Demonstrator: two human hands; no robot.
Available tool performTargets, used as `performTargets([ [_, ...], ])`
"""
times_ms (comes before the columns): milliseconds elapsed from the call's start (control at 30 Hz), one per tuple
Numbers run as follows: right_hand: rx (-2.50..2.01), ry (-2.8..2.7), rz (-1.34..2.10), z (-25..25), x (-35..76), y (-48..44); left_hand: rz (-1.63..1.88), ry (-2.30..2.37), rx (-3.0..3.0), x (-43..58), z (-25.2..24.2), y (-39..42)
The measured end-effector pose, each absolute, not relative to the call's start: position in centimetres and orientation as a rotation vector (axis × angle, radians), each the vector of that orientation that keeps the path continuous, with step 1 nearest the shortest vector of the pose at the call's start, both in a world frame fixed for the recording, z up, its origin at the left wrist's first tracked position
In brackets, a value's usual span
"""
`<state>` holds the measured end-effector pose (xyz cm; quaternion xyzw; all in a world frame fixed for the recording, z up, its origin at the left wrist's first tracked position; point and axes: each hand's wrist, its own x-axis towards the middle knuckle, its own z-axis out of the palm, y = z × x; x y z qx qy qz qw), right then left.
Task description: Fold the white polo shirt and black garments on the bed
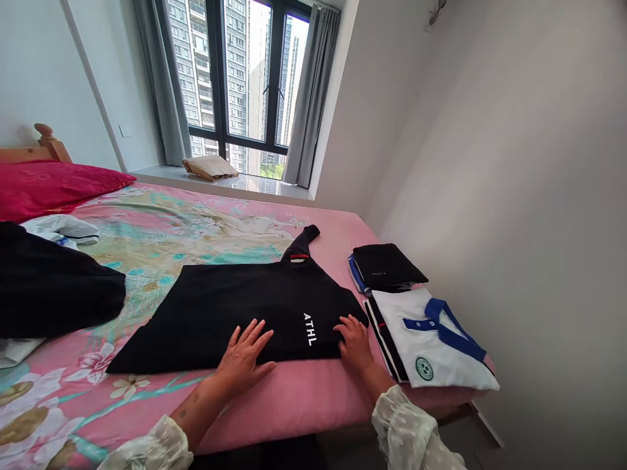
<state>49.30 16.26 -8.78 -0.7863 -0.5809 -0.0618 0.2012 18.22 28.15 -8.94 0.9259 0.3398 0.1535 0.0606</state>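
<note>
A black shirt (235, 307) with white "ATHL" lettering lies spread sideways on the bed, its collar toward the right and one sleeve stretched out at the far side. My left hand (245, 352) rests on the shirt's near edge, fingers spread and holding nothing. Near the shoulder, right of the lettering, my right hand (353, 341) touches the fabric with its fingers slightly bent and apart. The near sleeve is not visible.
Right of the shirt are a folded white shirt with a blue collar (416, 339) on a stack and a folded black garment (386, 264) on another. A dark clothing heap (59, 287) lies left. A red pillow (59, 186) sits at the far left, beyond patterned bedding (161, 228).
</note>
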Motion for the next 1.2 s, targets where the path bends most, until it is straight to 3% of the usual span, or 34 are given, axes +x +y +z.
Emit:
performTargets([
  [100, -2.244, -1.503, -0.152, -8.5, 49.9, 16.9, 0.310, 1.160, 2.771, 19.5, -10.4, 27.2],
  [267, -2.183, -1.359, -0.238, -8.5, 48.0, 15.0, 0.377, 1.187, 2.777, 19.5, -11.3, 26.8],
  [500, -1.675, -2.057, 0.050, -9.2, 40.9, 11.9, 0.402, 1.239, 2.721, 20.0, -11.0, 27.1],
  [767, -2.078, -1.924, 0.152, -9.2, 38.0, 14.8, 0.409, 1.372, 2.574, 21.1, -9.4, 26.5],
  [1200, -1.808, -2.193, 0.139, -9.5, 36.1, 18.1, 0.532, 1.459, 2.627, 21.4, -11.1, 26.4],
])
